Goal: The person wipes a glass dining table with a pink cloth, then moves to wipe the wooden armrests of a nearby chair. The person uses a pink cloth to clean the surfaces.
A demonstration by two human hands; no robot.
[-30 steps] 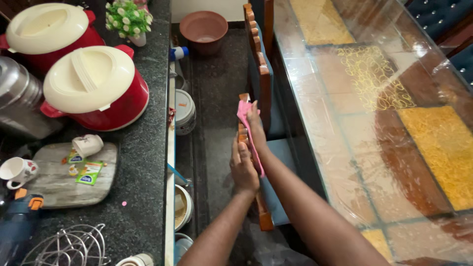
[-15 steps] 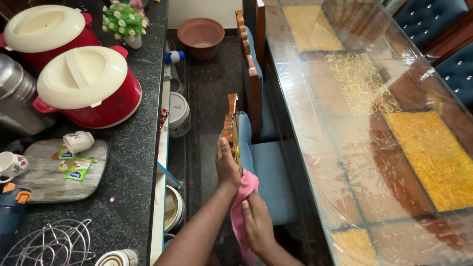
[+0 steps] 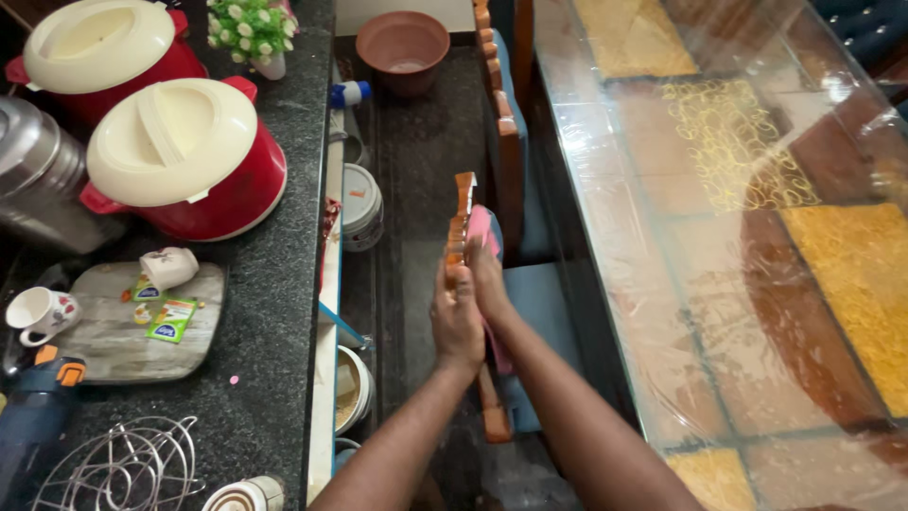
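The glass-topped table (image 3: 719,237) fills the right side, with a patterned cloth under clear film. The carved wooden chair back (image 3: 462,213) stands on edge just left of it, centre frame. The left hand (image 3: 457,317) is clamped around the chair back's top rail. The right hand (image 3: 487,274) presses a pink cloth (image 3: 480,225) against the rail's right face, fingers closed on it.
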